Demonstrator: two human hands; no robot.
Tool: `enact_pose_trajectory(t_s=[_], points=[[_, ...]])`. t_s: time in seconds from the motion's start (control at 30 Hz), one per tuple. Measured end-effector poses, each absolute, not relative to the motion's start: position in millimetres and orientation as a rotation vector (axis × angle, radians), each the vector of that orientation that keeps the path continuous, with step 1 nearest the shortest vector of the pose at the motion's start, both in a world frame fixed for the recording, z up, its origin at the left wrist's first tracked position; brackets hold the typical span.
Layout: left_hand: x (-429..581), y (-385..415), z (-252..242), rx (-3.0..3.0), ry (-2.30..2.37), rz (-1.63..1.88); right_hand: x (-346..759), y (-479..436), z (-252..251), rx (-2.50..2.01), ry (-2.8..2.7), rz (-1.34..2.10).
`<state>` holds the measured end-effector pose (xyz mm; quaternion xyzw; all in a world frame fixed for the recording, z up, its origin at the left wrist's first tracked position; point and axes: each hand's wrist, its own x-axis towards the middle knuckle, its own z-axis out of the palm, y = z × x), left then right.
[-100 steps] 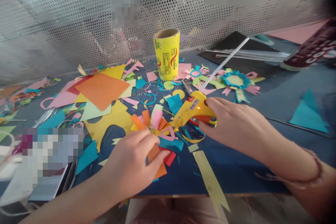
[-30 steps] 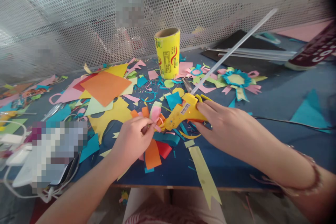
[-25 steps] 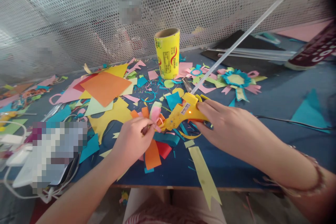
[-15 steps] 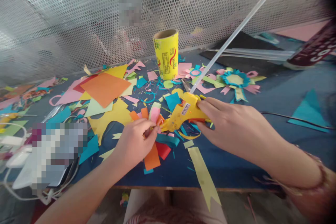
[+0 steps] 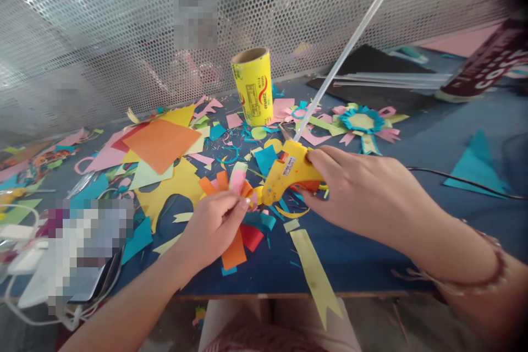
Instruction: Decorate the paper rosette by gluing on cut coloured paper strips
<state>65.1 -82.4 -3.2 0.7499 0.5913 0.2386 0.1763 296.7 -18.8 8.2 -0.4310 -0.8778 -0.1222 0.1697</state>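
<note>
Glue gun [image 5: 286,173] clasped by right fingers [image 5: 325,160], nozzle at paper flower [image 5: 237,179] — left fingers [image 5: 235,208] pinching.

I'm looking at a yellow glue gun [image 5: 289,171] with an orange trigger. The paper flower [image 5: 231,186] is showing orange, pink and pale green petals against a dark blue tabletop [image 5: 371,264].

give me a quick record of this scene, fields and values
left hand: pinches the paper flower
right hand: grips the glue gun, nozzle at the flower
glue stick: juts up from the gun's back
yellow roll: upright, behind the gun
paper rosette: lies flat, far right
table: blue, strewn with paper scraps
</note>
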Motion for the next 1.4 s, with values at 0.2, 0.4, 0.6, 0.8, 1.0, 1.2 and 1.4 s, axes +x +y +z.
enact_pose_trajectory(t_s=[0.2,0.4,0.6,0.8,1.0,1.2,1.4], points=[[64,-83,-5,2.086,1.663,0.619,303,-13,9,-1.365,-2.403,-0.305],[64,-83,-7,2.062,1.617,0.597,307,-8,13,-1.503,-2.318,-0.314],[64,-83,-6,2.066,1.569,0.564,306,-5,13,-1.616,-2.288,-0.393],[63,-84,-7,2.059,1.544,0.595,308,0,14,-1.664,-2.232,-0.234],[62,-85,-7,2.146,1.557,0.611,323,18,6,-1.71,-2.17,-0.195],[58,-86,-6,2.172,1.513,0.544,341,33,9,-1.573,-2.227,-0.153],[54,-90,-10,2.246,1.509,0.635,352,52,1,-1.751,-2.195,-0.092]])
